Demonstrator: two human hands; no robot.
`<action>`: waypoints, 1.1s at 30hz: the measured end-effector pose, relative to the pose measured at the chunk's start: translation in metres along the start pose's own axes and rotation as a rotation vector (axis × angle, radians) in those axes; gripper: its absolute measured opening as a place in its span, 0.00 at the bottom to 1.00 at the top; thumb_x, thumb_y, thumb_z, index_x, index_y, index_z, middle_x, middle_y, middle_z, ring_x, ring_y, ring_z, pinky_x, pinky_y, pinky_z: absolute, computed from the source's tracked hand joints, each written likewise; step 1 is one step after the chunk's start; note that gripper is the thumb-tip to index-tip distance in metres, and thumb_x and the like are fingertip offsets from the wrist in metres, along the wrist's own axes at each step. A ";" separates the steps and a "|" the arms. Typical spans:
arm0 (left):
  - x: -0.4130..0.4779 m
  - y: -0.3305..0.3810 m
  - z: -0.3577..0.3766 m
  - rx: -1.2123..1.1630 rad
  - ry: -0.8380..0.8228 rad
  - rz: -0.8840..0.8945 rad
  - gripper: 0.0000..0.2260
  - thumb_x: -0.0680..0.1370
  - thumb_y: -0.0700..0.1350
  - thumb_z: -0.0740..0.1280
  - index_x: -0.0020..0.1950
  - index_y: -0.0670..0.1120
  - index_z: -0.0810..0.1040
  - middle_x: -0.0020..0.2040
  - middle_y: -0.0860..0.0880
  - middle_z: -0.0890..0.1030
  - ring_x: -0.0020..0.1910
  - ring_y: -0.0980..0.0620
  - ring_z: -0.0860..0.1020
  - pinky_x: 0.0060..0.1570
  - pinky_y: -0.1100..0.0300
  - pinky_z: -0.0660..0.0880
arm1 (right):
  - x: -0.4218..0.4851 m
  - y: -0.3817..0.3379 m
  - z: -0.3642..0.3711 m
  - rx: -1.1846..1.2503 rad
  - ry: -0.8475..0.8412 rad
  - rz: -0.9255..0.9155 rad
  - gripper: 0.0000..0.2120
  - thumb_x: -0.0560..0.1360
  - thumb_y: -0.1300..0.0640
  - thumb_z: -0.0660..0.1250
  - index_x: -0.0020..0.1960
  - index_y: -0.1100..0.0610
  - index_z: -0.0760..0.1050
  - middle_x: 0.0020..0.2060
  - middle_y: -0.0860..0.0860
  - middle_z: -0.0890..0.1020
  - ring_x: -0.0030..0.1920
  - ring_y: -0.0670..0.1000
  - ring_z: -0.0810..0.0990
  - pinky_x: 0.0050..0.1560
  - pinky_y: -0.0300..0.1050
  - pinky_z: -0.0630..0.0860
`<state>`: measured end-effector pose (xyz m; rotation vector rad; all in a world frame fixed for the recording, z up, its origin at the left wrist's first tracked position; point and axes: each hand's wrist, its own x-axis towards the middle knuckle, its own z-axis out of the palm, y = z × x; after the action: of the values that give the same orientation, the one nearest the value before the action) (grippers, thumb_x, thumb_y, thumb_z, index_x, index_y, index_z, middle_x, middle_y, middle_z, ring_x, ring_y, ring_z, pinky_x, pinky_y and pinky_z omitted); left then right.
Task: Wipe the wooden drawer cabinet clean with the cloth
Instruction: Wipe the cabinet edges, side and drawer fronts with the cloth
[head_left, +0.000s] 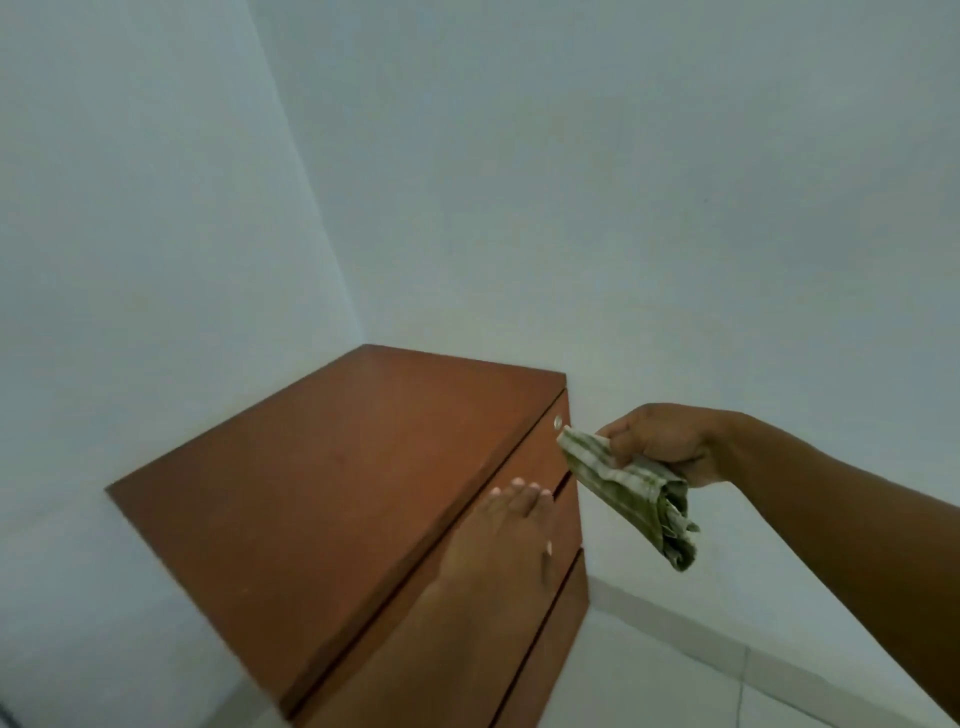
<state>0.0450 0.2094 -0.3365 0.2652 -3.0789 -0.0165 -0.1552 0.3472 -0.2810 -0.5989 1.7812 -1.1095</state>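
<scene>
We see the reddish-brown wooden drawer cabinet (332, 483) set in a pale wall corner. Left hand (501, 540) lies flat, fingers extended, against its drawer front. Right hand (660, 441) pinches a bunched green-and-white striped cloth (628, 493), just beside the cabinet's front.

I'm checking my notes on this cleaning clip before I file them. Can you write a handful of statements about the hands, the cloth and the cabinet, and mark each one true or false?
1. The right hand holds the cloth. True.
2. The cloth is pressed flat on the top of the cabinet. False: it hangs bunched in the air beside the cabinet's drawer fronts, off the wood.
3. The left hand is at the cabinet's front, fingers stretched out. True.
4. A drawer is pulled wide open. False: the drawer fronts appear closed.
5. The cabinet stands in a corner between two pale walls. True.
6. A bottle stands on the cabinet top. False: nothing stands on it.
</scene>
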 end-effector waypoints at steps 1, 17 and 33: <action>0.002 0.000 -0.023 -0.013 -0.013 -0.017 0.31 0.79 0.52 0.43 0.82 0.44 0.54 0.82 0.47 0.57 0.81 0.49 0.51 0.79 0.54 0.45 | -0.009 -0.018 -0.006 0.007 -0.006 0.010 0.17 0.75 0.71 0.59 0.59 0.66 0.81 0.43 0.62 0.83 0.35 0.55 0.83 0.35 0.43 0.80; -0.017 0.025 -0.357 -0.381 -0.296 -0.490 0.28 0.85 0.51 0.57 0.83 0.46 0.53 0.81 0.46 0.62 0.80 0.45 0.59 0.77 0.47 0.59 | -0.155 -0.270 -0.048 0.078 -0.139 0.212 0.18 0.74 0.73 0.58 0.58 0.66 0.81 0.44 0.62 0.83 0.36 0.55 0.82 0.37 0.44 0.81; 0.022 -0.082 -0.316 -0.646 -0.401 -0.797 0.27 0.84 0.50 0.55 0.82 0.46 0.54 0.77 0.43 0.68 0.73 0.44 0.70 0.73 0.47 0.67 | -0.004 -0.303 -0.022 -0.068 -0.192 0.366 0.19 0.74 0.72 0.60 0.61 0.62 0.80 0.56 0.67 0.83 0.49 0.61 0.82 0.57 0.58 0.78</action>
<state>0.0536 0.1232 -0.0213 1.5298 -2.8402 -1.1652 -0.1923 0.2161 -0.0098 -0.3836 1.6819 -0.7197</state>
